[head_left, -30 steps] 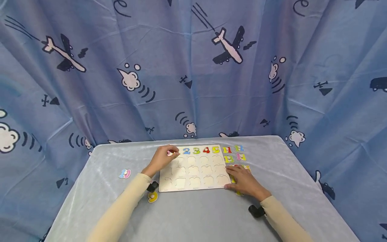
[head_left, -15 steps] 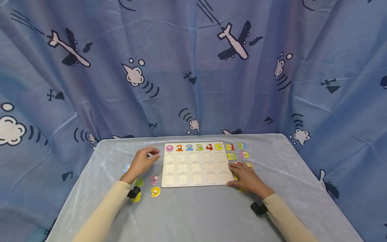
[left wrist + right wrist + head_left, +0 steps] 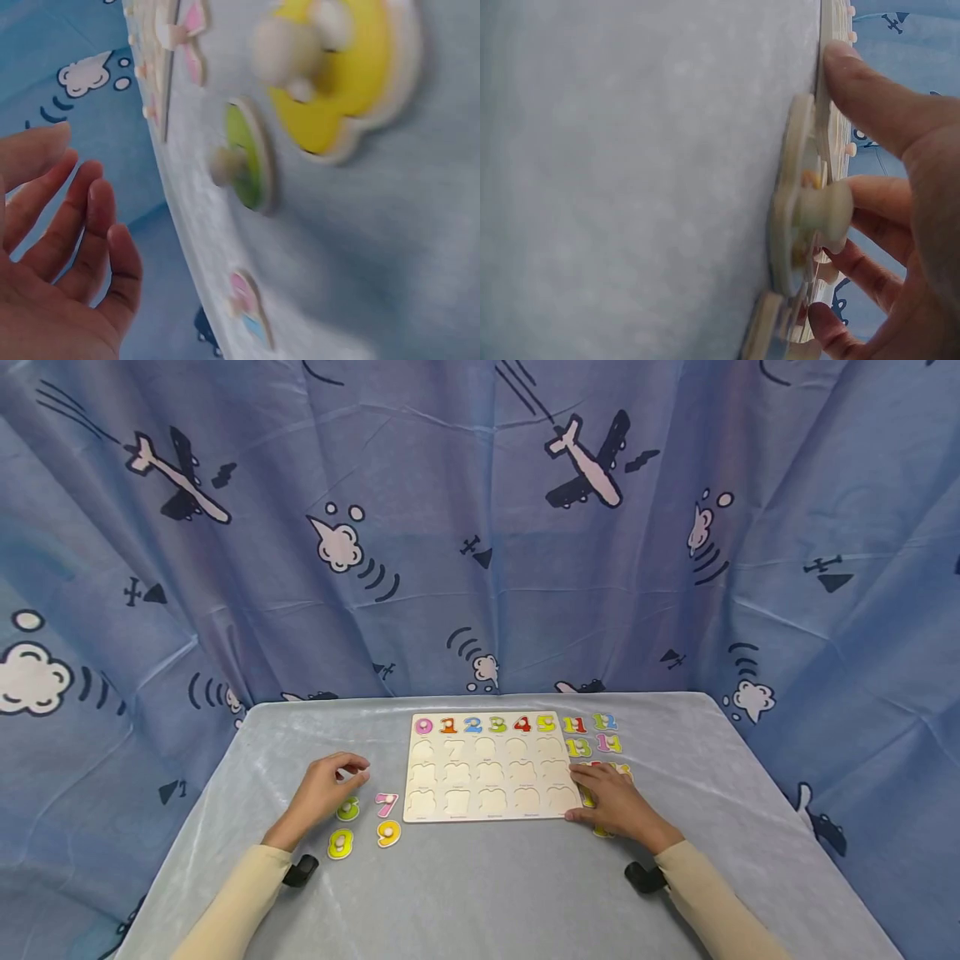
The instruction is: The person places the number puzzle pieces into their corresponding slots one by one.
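A pale wooden number board (image 3: 408, 793) lies on the table, its top row holding the pieces 0 (image 3: 423, 726) through 5 (image 3: 546, 723). My left hand (image 3: 318, 793), fingers loosely bent and holding nothing, hovers left of the board. Close by are a green 6 (image 3: 348, 810), a pink 7 (image 3: 386, 804), a yellow 8 (image 3: 340, 844) and a yellow 9 (image 3: 388, 834). The left wrist view also shows a pink-and-blue knobbed piece (image 3: 251, 309), hidden by that hand in the head view. My right hand (image 3: 615, 800) rests at the board's right edge, over partly hidden pieces.
Right of the board lie the 11 (image 3: 574, 725), 12 (image 3: 605, 722), 13 (image 3: 578, 747) and 14 (image 3: 609, 743). Grey cloth covers the table (image 3: 480, 893). A blue printed curtain (image 3: 420, 610) hangs behind its far edge.
My left hand has left the pink 0, now lying in the board's top-left corner, and moved left and nearer me. The right hand stays at the board's edge. The head view shifted slightly.
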The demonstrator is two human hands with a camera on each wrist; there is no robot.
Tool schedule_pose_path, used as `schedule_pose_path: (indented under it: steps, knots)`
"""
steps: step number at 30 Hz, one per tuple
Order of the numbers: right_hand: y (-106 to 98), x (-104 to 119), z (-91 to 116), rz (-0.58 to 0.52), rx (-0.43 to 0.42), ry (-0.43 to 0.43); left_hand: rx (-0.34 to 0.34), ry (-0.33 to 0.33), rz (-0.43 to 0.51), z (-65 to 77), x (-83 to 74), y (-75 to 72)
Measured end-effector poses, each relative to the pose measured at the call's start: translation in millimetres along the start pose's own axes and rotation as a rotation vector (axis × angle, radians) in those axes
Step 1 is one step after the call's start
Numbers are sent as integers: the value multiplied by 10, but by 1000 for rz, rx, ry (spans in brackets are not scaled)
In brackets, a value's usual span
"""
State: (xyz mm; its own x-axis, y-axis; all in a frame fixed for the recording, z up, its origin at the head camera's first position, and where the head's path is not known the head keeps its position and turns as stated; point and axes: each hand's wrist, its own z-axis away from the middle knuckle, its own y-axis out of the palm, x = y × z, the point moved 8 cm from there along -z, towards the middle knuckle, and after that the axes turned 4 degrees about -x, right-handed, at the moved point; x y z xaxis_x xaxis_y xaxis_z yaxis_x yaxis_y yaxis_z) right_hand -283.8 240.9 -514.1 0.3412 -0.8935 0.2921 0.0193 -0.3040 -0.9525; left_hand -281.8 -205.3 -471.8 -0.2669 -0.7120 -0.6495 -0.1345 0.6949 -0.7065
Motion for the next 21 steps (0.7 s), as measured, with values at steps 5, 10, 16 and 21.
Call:
schedule_pose_path:
  steps: [5,10,16,21]
  knots:
    - [10,-13,11,6,-3,-8,6,-23,-37,152,126,-43]
    - [-5,-12,14,31,-3,-15,53,-54,-33,246,237,-26]
    - [-5,22,-4,28,4,-24,102,-99,-27,345,350,-20]
    - [-1,12,0,27,6,-12,108,-99,-25,373,405,-3]
